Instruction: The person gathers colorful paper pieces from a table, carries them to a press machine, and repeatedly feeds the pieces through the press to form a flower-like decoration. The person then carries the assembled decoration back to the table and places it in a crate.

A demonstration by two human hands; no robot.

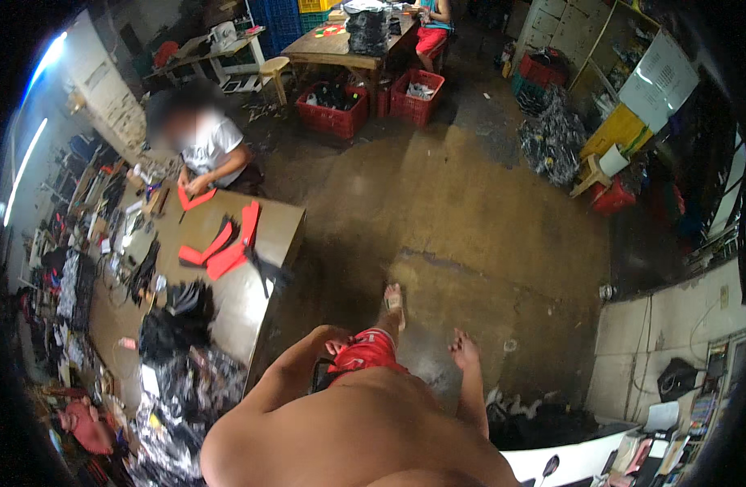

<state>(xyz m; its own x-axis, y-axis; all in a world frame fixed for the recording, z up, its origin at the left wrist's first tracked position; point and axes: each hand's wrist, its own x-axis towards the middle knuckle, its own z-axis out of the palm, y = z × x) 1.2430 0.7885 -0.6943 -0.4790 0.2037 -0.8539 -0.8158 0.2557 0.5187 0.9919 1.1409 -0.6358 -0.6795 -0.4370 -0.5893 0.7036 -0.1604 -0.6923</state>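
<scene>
My left hand (332,338) hangs beside my red shorts (365,354), its fingers loosely curved and partly hidden; I see nothing held in it. Out to the right, above the brown floor (470,235), my right hand (464,349) is open and empty, fingers apart. To my left stands a long worktable (241,312). Red strips (227,260) and black strips (265,270) lie near its corner, with a stack of black pieces (178,321) closer to me. Across the table a seated co-worker (215,154) handles a folded red strip (196,200) with both hands.
Ahead, a wooden table (308,49) carries a black stack, with red crates (334,114) below and another person (432,32) beside it. Plastic-wrapped bundles (551,138) lie at the far right. Plastic bags (186,398) crowd the near left. A white counter (551,460) is near right.
</scene>
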